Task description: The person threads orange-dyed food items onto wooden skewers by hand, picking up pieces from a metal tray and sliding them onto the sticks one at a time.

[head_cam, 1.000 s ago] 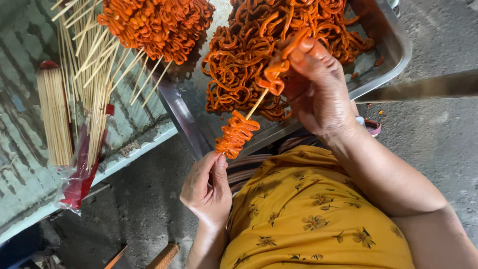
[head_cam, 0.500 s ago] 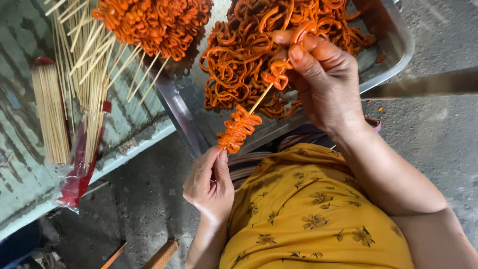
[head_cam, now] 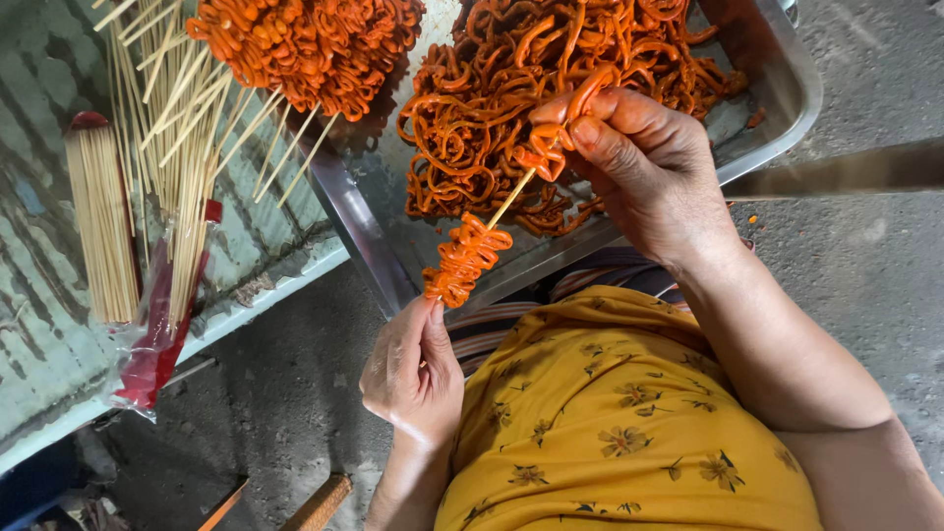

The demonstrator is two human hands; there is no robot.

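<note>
Over grey concrete floor [head_cam: 865, 256] and a metal tray [head_cam: 787, 108], the left hand [head_cam: 411, 369] pinched the skewer [head_cam: 511, 197] base upright, while the right hand [head_cam: 649, 172] closed its grip on an orange strip [head_cam: 560, 133].

I see metal tray [head_cam: 777, 118] upper right, heap of marinated strips [head_cam: 511, 108] in it. Finished skewers [head_cam: 305, 49] piled left of tray. Loose sticks [head_cam: 177, 147] further left on surface [head_cam: 39, 344]; bundled sticks [head_cam: 98, 226] leftmost. Half-loaded skewer [head_cam: 472, 251] before tray, between my hands.

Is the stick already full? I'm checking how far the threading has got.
No: orange strips cover only the lower end of the stick, with bare wood up to the right hand.
</note>
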